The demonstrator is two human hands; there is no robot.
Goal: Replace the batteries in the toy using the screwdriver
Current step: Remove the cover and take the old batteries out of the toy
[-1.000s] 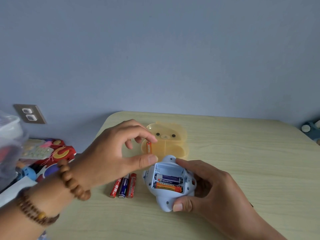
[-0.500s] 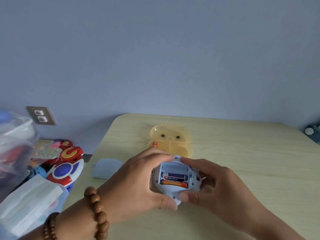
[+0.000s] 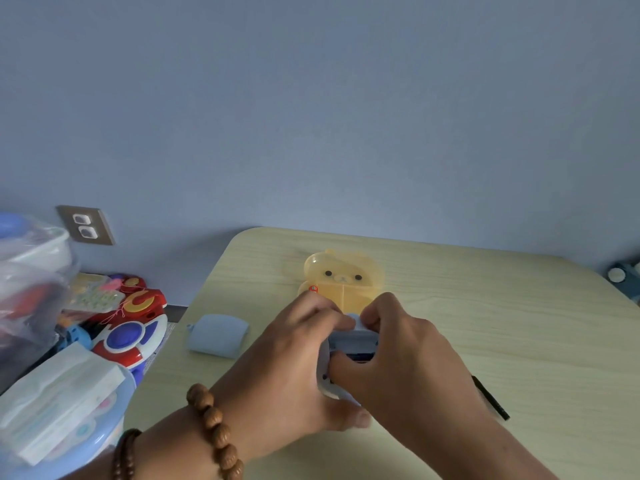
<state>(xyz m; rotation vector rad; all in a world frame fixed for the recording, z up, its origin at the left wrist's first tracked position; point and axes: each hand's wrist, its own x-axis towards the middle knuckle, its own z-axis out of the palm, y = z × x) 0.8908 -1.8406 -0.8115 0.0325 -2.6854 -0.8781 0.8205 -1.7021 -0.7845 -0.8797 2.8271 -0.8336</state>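
Note:
A small light-blue toy [image 3: 349, 341] lies on the pale wooden table [image 3: 502, 323] with its battery compartment facing up. My left hand [image 3: 294, 362] cups its left side and my right hand [image 3: 405, 362] covers its right side, thumb pressed into the compartment. The batteries inside are almost hidden by my fingers. The toy's light-blue battery cover [image 3: 217, 336] lies loose to the left. A dark screwdriver [image 3: 491, 398] rests on the table behind my right wrist. The spare batteries are hidden under my left hand.
A translucent orange bear-shaped box [image 3: 343, 277] with a small red-capped item in it sits just beyond the toy. Left of the table are colourful toys [image 3: 128, 327], a plastic bag [image 3: 31, 278] and a white packet [image 3: 59, 400]. A wall socket [image 3: 85, 225] is at left.
My left hand put the orange battery down by the bear box and came to the toy. Both hands now close over the compartment, and my view shifted right and down.

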